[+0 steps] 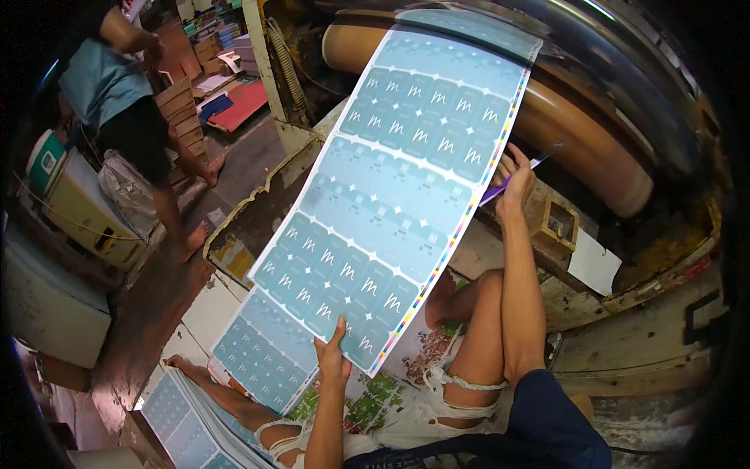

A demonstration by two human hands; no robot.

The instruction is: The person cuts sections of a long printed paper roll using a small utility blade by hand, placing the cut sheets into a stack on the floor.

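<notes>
A long teal printed sheet (373, 176) with rows of white letter-like marks hangs down from a roller and slants toward me. My left hand (333, 361) grips its lower edge, thumb on the printed face. At the sheet's right edge, my right hand (516, 184) is closed around a purple-handled cutter knife (495, 192). The knife's thin blade (549, 153) points up and right, toward the roller. Part of the right hand's fingers is hidden by the sheet. Another printed sheet (262, 352) lies lower left, partly under the long one.
Large brown rollers (598, 152) of a machine stand at the upper right. Below them are a small open wooden box (557, 225) and a white paper (594, 262). A stack of printed sheets (176, 422) sits at lower left. Another person (125, 86) is at the upper left.
</notes>
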